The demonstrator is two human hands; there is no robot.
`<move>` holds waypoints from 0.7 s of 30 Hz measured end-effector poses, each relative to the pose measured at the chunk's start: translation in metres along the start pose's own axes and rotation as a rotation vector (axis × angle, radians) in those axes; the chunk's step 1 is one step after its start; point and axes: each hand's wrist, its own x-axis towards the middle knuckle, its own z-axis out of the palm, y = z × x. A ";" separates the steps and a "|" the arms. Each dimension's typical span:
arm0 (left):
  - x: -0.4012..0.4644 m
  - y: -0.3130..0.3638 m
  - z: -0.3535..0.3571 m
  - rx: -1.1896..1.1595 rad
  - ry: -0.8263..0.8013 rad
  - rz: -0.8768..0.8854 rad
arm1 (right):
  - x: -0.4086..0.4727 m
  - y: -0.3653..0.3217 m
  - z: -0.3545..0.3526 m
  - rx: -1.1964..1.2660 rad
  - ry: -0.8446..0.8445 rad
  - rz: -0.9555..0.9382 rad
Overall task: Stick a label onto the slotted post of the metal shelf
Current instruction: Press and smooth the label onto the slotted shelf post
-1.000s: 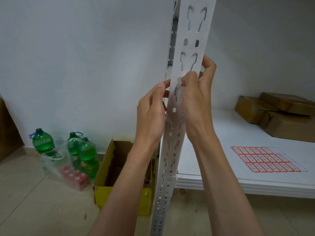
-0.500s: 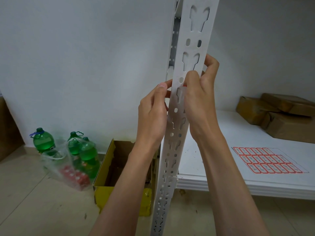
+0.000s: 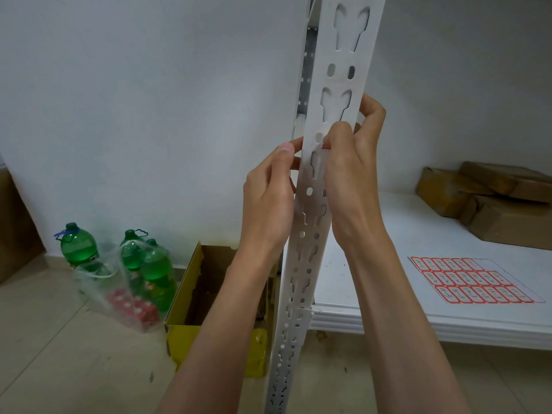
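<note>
Hands barely shifted, right hand (image 3: 352, 174) apparently pressing label (image 3: 326, 147) onto post (image 3: 334, 94), left hand (image 3: 268, 198) gripping post edge

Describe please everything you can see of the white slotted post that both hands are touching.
The slotted post is a long white strip, apparently painted metal, punched with repeating keyhole slots and small oval holes. It stands nearly upright at the front corner of the white shelf and runs out of view above and below. The left hand touches its left edge; the right hand presses a red-edged label, mostly hidden, against its face.
</note>
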 end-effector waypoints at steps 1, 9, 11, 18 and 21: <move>0.000 0.000 0.000 -0.002 0.000 0.002 | 0.000 0.000 0.000 -0.004 -0.001 -0.005; 0.001 -0.003 -0.001 0.016 -0.003 -0.007 | 0.000 -0.002 0.001 -0.020 -0.024 -0.021; 0.001 -0.003 -0.001 0.019 0.000 -0.004 | 0.000 -0.001 0.001 -0.026 -0.025 -0.020; 0.001 -0.005 -0.002 0.016 -0.011 0.003 | 0.002 0.005 0.000 -0.030 -0.032 -0.026; 0.002 -0.005 -0.003 0.042 -0.017 0.023 | 0.004 0.004 -0.001 -0.012 -0.044 -0.019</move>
